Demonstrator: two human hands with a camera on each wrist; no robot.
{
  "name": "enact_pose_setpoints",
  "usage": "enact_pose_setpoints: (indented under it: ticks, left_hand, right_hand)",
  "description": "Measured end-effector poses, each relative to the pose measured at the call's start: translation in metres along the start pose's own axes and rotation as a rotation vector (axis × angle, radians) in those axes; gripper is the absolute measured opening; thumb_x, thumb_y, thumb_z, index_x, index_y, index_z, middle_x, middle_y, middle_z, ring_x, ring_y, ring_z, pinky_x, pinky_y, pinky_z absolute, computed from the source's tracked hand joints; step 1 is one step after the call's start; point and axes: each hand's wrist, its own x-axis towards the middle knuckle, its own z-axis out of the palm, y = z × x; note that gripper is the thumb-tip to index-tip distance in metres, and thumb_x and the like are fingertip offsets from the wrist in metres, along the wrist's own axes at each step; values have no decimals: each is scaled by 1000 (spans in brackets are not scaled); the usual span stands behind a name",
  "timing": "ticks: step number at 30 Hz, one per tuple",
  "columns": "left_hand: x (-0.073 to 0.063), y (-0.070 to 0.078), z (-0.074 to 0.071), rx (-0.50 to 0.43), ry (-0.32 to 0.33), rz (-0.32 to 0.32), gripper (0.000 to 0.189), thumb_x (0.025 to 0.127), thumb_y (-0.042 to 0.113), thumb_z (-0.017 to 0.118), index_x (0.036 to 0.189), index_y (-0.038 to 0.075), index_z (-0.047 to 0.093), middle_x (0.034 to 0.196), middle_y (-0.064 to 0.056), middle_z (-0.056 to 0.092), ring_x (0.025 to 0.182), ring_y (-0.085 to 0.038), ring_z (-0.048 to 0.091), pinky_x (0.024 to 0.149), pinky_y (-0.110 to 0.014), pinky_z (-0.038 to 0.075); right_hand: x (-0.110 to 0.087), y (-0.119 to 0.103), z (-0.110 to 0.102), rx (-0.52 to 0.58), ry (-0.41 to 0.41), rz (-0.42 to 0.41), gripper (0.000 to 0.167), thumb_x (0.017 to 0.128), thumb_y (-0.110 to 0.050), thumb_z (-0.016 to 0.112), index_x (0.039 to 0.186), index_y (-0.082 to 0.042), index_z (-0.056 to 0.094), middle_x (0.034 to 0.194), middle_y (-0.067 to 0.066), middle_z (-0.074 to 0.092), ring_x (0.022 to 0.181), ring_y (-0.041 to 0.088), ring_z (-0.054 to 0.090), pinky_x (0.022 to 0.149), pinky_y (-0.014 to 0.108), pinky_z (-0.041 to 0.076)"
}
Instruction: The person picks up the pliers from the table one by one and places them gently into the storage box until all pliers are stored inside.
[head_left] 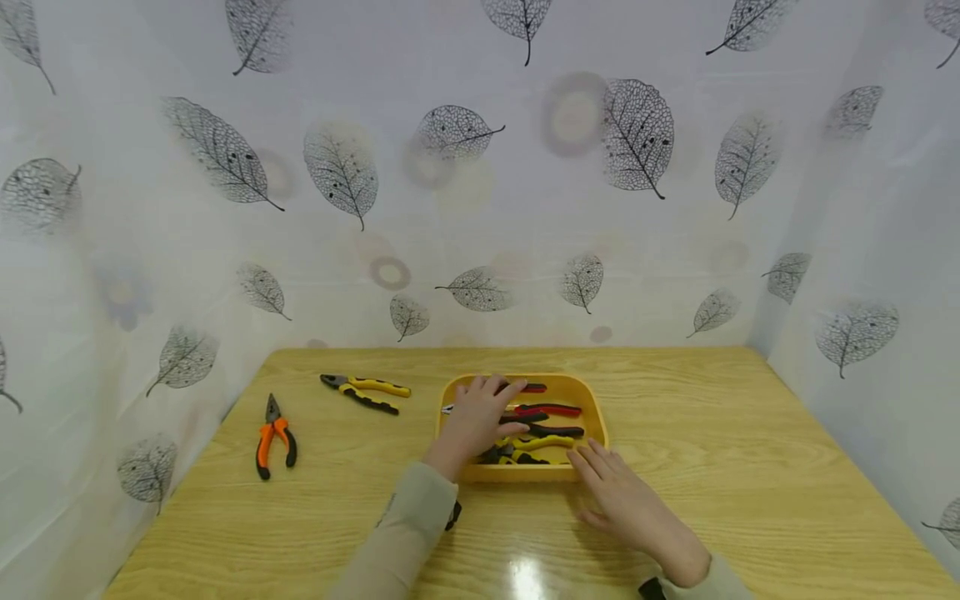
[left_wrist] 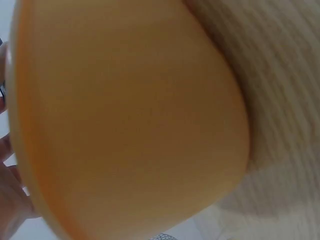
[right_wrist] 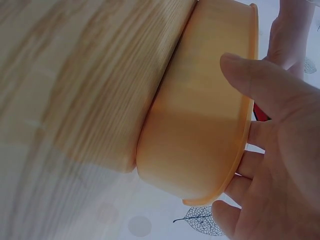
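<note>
- Tabletop [head_left: 712, 433]: pale yellow-brown wood grain running mostly side to side; bright glare patch [head_left: 525, 575] at near edge of head view.
- Room: whitish hanging sheet [head_left: 495, 225] behind and on both sides, printed with dark skeleton leaves and faint blurred rings; creases and soft shading at right.
- Yellow tray [head_left: 525, 473] on the wood, about mid-width; several pliers [head_left: 555, 408] inside, handles red-and-black, black, yellow-and-black.
- Left of tray, on bare wood: yellow-handled pliers [head_left: 384, 386] just beside it; orange-handled pliers [head_left: 264, 446] farther out, nose pointing away from the person.
- Left hand [head_left: 474, 417]: over the tray's left half, thumb and fingers spread wide; cannot tell whether it touches a tool.
- Right hand [head_left: 617, 498]: at tray's near right corner, fingers extended over the rim, thumb apart outside.
</note>
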Motion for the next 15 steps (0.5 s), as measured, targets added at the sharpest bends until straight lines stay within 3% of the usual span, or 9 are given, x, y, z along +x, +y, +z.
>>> enact_pose_setpoints:
  ticks: [6, 15]
  left_hand:
    - [0, 4, 10, 12, -45, -23, 64, 78, 56, 52, 133, 25, 41, 118, -3, 48, 104, -25, 45, 78, -46, 42]
    - [0, 7, 19, 25, -96, -32, 63, 78, 55, 54, 132, 26, 41, 117, -2, 48, 102, -24, 47, 78, -45, 42]
  right_hand:
    - [0, -1, 1, -7, 32, -17, 74, 70, -28, 74, 126, 7, 42, 124, 24, 45, 118, 41, 35, 92, 52, 32]
    - [0, -2, -1, 2, 2, -3, 74, 71, -28, 73, 128, 6, 40, 126, 24, 43, 120, 40, 34, 94, 52, 31]
